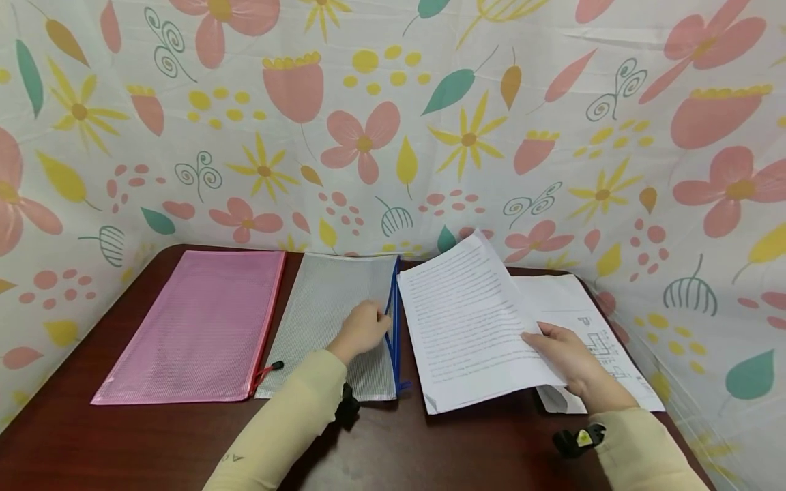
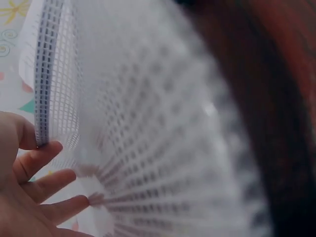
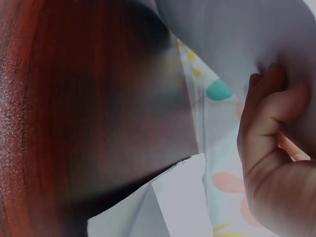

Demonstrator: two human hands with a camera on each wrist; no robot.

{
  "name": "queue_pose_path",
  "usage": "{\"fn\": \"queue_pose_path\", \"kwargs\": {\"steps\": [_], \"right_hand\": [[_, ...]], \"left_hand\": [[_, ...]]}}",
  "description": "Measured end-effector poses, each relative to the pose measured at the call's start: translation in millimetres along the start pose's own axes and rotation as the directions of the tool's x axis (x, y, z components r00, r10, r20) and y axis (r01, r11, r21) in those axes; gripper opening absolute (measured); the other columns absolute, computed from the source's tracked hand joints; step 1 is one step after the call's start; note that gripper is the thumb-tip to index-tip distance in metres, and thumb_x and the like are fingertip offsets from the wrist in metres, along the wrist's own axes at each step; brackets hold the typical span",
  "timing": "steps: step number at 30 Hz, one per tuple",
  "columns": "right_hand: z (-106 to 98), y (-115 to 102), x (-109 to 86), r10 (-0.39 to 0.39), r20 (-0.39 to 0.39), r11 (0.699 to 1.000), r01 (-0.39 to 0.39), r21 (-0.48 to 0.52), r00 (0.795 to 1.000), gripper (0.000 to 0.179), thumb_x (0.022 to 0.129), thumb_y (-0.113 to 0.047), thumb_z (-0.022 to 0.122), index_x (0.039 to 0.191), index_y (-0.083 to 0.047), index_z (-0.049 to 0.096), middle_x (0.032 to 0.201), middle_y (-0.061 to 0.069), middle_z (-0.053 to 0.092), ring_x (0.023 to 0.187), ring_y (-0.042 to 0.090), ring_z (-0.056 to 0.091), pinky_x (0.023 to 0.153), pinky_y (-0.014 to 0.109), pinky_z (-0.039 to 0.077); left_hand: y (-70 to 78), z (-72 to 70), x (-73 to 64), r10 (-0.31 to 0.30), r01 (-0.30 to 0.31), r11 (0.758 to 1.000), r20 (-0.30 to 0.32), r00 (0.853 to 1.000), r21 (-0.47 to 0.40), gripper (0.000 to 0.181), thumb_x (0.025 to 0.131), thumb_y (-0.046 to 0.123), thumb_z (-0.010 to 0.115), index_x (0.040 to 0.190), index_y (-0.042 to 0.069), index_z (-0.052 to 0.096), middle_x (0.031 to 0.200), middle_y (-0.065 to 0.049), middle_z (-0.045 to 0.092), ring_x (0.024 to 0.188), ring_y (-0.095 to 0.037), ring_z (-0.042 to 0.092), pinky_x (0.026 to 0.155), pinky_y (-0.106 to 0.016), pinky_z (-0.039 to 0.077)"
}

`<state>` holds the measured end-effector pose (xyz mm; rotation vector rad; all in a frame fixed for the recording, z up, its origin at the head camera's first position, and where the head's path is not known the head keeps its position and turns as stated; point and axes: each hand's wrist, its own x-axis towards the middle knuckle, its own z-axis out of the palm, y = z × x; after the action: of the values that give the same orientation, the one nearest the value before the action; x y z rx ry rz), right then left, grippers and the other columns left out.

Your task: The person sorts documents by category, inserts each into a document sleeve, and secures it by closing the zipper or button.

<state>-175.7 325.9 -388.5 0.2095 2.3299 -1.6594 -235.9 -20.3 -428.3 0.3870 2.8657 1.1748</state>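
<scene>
My left hand (image 1: 364, 330) pinches the opening edge of a grey mesh zipper pouch (image 1: 338, 286) along its blue zipper (image 1: 395, 348). In the left wrist view, thumb and index finger (image 2: 42, 158) grip the mesh edge (image 2: 43, 89), lifting it into a curve, while the other fingers spread inside the fold. To the right, my right hand (image 1: 568, 358) holds lined sheets of paper (image 1: 473, 334) by their right edge, raised at a tilt beside the pouch. The right wrist view shows curled fingers (image 3: 271, 108) against the back of the paper (image 3: 227, 39).
A pink mesh zipper pouch (image 1: 196, 327) with a red zipper lies flat at the left. Printed sheets with diagrams (image 1: 583, 300) lie at the right, partly under the raised paper. The dark brown table (image 1: 467, 450) backs onto a flower-patterned cloth (image 1: 393, 88).
</scene>
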Motion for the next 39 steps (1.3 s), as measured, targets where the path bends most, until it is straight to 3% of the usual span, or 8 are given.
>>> {"fn": "queue_pose_path", "kwargs": {"steps": [4,9,14,19,25,32,36,39], "right_hand": [[-4,-2,-2.5,0.009,0.022,0.999,-0.01,0.044,1.0,0.062,0.098,-0.03,0.05,0.142,0.006,0.027,0.088,-0.009,0.067,0.073,0.009,0.068,0.063,0.03,0.056],[-6,-7,-4.7,0.008,0.08,0.993,-0.017,0.117,0.997,0.058,0.097,-0.027,0.052,0.138,0.008,0.03,0.089,-0.006,0.069,0.075,0.011,0.069,0.063,0.03,0.057],[-1,-13,-3.4,0.002,0.141,0.99,-0.022,0.142,0.99,0.059,0.097,-0.026,0.053,0.138,0.009,0.029,0.092,-0.003,0.069,0.078,0.013,0.069,0.065,0.031,0.057],[6,-19,3.9,-0.003,0.12,0.993,-0.011,0.114,0.993,0.063,0.096,-0.027,0.054,0.14,0.009,0.028,0.093,-0.005,0.067,0.079,0.011,0.068,0.067,0.03,0.057],[16,-23,14.7,-0.03,0.074,0.997,0.025,0.074,0.997,0.061,0.097,-0.027,0.052,0.141,0.009,0.029,0.091,-0.007,0.065,0.076,0.008,0.066,0.067,0.027,0.056],[34,-19,25.9,-0.036,-0.043,0.999,0.035,-0.038,0.998,0.057,0.096,-0.023,0.053,0.139,0.009,0.036,0.097,0.003,0.065,0.072,0.006,0.063,0.064,0.027,0.054],[40,-18,25.5,-0.018,-0.037,0.999,0.019,0.038,0.999,0.056,0.096,-0.023,0.052,0.139,0.008,0.036,0.091,-0.004,0.065,0.073,0.006,0.064,0.064,0.026,0.054],[44,-19,23.3,-0.006,-0.045,0.994,0.011,0.111,0.999,0.056,0.096,-0.023,0.052,0.14,0.007,0.034,0.087,-0.008,0.064,0.072,0.005,0.063,0.063,0.025,0.054]], "left_hand": [[-0.4,-3.0,-1.1,0.035,-0.035,0.999,-0.004,0.999,-0.034,0.022,0.087,0.01,0.05,0.066,0.011,0.045,0.065,0.0,0.043,0.056,-0.013,0.041,0.049,-0.024,0.033],[-1.1,-4.3,-2.9,0.047,-0.047,0.998,0.005,0.999,-0.036,0.022,0.089,0.01,0.049,0.067,0.011,0.045,0.066,0.0,0.043,0.056,-0.012,0.041,0.049,-0.024,0.034],[-1.1,-3.4,-3.5,0.088,-0.088,0.996,0.002,0.996,0.027,0.024,0.09,0.01,0.05,0.067,0.009,0.047,0.067,-0.001,0.045,0.058,-0.014,0.043,0.052,-0.025,0.035],[2.2,-0.2,-3.9,0.132,-0.133,0.984,0.016,0.991,0.118,0.024,0.09,0.011,0.052,0.066,0.009,0.048,0.07,-0.002,0.047,0.061,-0.014,0.043,0.054,-0.025,0.036],[10.6,0.0,-5.8,0.119,-0.129,0.973,0.066,0.991,0.193,0.029,0.091,0.013,0.051,0.063,0.011,0.042,0.07,-0.002,0.044,0.061,-0.014,0.042,0.052,-0.025,0.035],[15.7,-10.2,-1.8,0.094,-0.112,0.974,0.098,0.991,0.197,0.029,0.092,0.013,0.05,0.064,0.011,0.045,0.062,0.001,0.043,0.056,-0.012,0.042,0.05,-0.024,0.034],[22.1,-19.4,0.2,0.072,-0.094,0.972,0.109,0.991,0.216,0.026,0.091,0.013,0.053,0.065,0.01,0.049,0.061,0.001,0.045,0.055,-0.013,0.044,0.049,-0.025,0.035],[22.9,-16.7,1.4,0.068,-0.105,0.956,0.14,0.988,0.274,0.031,0.091,0.013,0.053,0.061,0.012,0.045,0.059,0.001,0.043,0.053,-0.013,0.043,0.047,-0.026,0.036]]}}
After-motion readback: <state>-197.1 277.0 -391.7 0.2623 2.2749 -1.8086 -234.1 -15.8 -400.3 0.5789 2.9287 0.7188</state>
